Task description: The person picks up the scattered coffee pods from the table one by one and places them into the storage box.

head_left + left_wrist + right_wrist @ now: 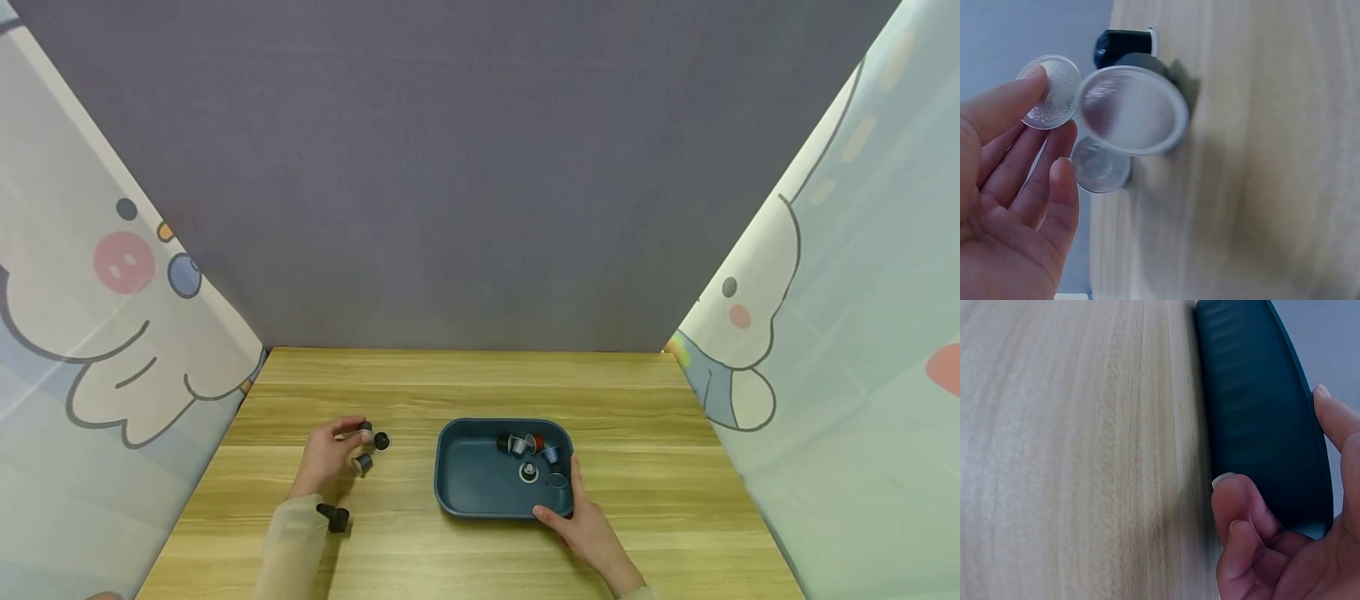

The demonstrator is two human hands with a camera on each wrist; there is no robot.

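My left hand (327, 454) pinches a coffee capsule (1060, 94) between thumb and fingers, its silver foil lid under the thumb in the left wrist view. Close by on the table are a black capsule (382, 441), a grey capsule (362, 464) lying on its side, and another foil-lidded capsule (1102, 165). At the right, my right hand (588, 529) grips the near right corner of a dark blue tray (468, 512). Its thumb lies on the rim, and curled fingers (1241, 506) sit against the tray's outer wall in the right wrist view.
Inside the tray, toward its right side, are several capsules, among them a red one (535, 442), a blue one (551, 454) and one lid-down (528, 472). A grey panel (465, 208) stands behind the wooden table (405, 542), with printed curtains on both sides.
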